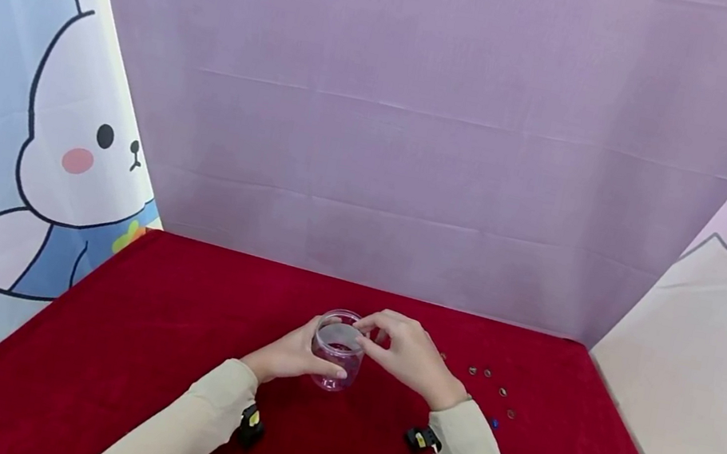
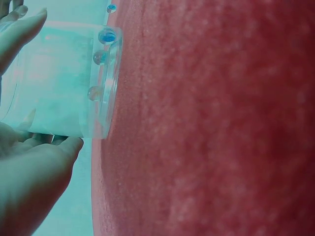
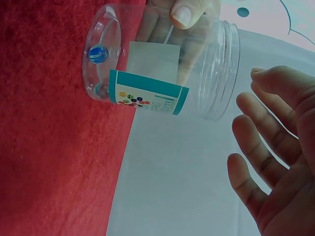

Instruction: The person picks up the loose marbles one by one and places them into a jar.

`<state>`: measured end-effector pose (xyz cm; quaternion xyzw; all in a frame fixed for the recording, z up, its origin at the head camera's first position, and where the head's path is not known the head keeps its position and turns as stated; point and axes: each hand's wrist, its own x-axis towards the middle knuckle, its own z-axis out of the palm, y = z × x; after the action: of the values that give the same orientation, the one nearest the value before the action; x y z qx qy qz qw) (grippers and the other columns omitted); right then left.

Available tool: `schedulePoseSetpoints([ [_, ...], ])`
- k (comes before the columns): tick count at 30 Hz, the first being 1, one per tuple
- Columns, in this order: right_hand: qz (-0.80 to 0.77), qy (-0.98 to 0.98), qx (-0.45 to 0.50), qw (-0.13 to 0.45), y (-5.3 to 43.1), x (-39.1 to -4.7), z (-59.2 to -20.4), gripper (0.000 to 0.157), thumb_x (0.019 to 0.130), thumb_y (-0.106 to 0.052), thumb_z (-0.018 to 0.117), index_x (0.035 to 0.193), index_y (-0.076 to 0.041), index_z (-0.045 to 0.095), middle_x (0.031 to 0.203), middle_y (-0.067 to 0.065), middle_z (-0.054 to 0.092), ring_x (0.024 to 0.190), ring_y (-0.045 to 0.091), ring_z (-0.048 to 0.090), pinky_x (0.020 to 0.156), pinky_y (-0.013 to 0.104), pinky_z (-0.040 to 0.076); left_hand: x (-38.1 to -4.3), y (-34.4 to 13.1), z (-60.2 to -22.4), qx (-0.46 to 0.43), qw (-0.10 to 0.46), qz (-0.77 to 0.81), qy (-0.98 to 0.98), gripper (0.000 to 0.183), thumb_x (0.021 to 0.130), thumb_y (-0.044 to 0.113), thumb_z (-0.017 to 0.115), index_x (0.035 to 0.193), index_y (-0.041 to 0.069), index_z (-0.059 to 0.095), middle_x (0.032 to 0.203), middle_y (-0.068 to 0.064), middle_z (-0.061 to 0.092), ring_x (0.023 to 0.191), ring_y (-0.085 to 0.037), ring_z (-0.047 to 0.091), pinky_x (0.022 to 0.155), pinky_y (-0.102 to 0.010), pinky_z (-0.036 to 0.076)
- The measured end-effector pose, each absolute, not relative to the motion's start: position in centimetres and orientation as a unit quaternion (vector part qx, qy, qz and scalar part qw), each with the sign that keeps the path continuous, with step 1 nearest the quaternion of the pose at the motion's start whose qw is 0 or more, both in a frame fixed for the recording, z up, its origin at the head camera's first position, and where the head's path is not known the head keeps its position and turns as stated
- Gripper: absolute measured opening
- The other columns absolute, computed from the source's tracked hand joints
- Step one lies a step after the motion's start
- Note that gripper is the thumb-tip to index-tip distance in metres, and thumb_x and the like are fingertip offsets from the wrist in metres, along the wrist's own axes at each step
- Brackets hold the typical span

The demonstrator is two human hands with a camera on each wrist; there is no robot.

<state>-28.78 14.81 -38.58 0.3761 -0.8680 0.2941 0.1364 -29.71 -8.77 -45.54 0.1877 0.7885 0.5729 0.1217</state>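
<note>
Red plush cloth (image 1: 91, 366) right across the tabletop here, smooth and deep in colour! Over on the right side, small glass marbles (image 1: 503, 392) lie scattered straight on the fabric, loosely spaced, two sitting close together farther back, and a vivid blue marble (image 1: 494, 424) nearer the front.

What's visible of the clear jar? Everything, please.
The jar is clear, plastic-looking and cylindrical, with a ridged neck and an open mouth, no lid on. A teal-bordered label with printed coloured balls sits on its side. At least three marbles lie at the bottom, one blue-swirled. It is roughly upright, mouth up, over the red cloth; whether its base touches is unclear. The left hand grips its side; the right hand is by the mouth, contact unclear.
</note>
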Motion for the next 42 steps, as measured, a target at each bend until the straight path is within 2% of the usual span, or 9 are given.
schedulePoseSetpoints([
  [4,0.291,-0.869,0.376,0.134,14.9,-28.7,-38.5,0.023,0.088,-0.013,0.079,0.111,-0.013,0.074,0.102,-0.005,0.068,0.082,0.020,0.064,0.068,0.029,0.055,-29.7,-8.7,-45.5,0.186,0.120,0.571,0.791,0.093,0.081,0.031,0.086,0.153,0.012,0.030,0.141,-0.006,0.048,0.130,-0.028,0.045,0.104,-0.055,0.041],
  [9,0.286,-0.872,0.375,0.135,15.3,-28.5,-38.3,0.024,0.088,-0.013,0.079,0.111,-0.013,0.074,0.102,-0.005,0.069,0.080,0.013,0.062,0.069,0.032,0.057,-29.7,-8.7,-45.5,0.186,0.119,0.570,0.791,0.093,0.081,0.030,0.086,0.152,0.012,0.030,0.141,-0.006,0.048,0.130,-0.028,0.045,0.104,-0.056,0.041],
  [14,0.275,-0.877,0.369,0.136,15.9,-28.3,-38.2,0.022,0.089,-0.016,0.078,0.111,-0.015,0.074,0.102,-0.006,0.069,0.079,0.008,0.060,0.070,0.031,0.056,-29.7,-8.8,-45.5,0.186,0.119,0.571,0.790,0.094,0.080,0.030,0.086,0.153,0.011,0.029,0.141,-0.006,0.048,0.130,-0.030,0.044,0.104,-0.057,0.040],
  [29,0.262,-0.894,0.337,0.134,19.5,-27.7,-39.2,0.021,0.089,-0.021,0.079,0.110,-0.021,0.073,0.102,-0.006,0.069,0.080,0.015,0.061,0.069,0.024,0.053,-29.5,-8.6,-45.3,0.176,0.115,0.559,0.802,0.096,0.078,0.033,0.088,0.153,0.012,0.030,0.140,-0.006,0.049,0.128,-0.027,0.045,0.102,-0.053,0.044],
  [34,0.261,-0.897,0.329,0.136,20.8,-27.8,-39.9,0.020,0.089,-0.017,0.079,0.107,-0.021,0.074,0.099,-0.011,0.068,0.076,0.007,0.057,0.066,0.023,0.051,-29.5,-8.6,-45.3,0.175,0.113,0.557,0.804,0.096,0.078,0.033,0.088,0.152,0.013,0.031,0.139,-0.006,0.050,0.128,-0.027,0.046,0.101,-0.052,0.045],
  [42,0.256,-0.906,0.311,0.127,22.4,-27.6,-40.3,0.020,0.088,-0.018,0.079,0.108,-0.019,0.073,0.100,-0.009,0.068,0.079,0.013,0.060,0.069,0.029,0.054,-29.5,-8.6,-45.3,0.182,0.114,0.563,0.798,0.097,0.077,0.033,0.088,0.152,0.012,0.031,0.138,-0.006,0.051,0.128,-0.026,0.046,0.102,-0.051,0.045],
])
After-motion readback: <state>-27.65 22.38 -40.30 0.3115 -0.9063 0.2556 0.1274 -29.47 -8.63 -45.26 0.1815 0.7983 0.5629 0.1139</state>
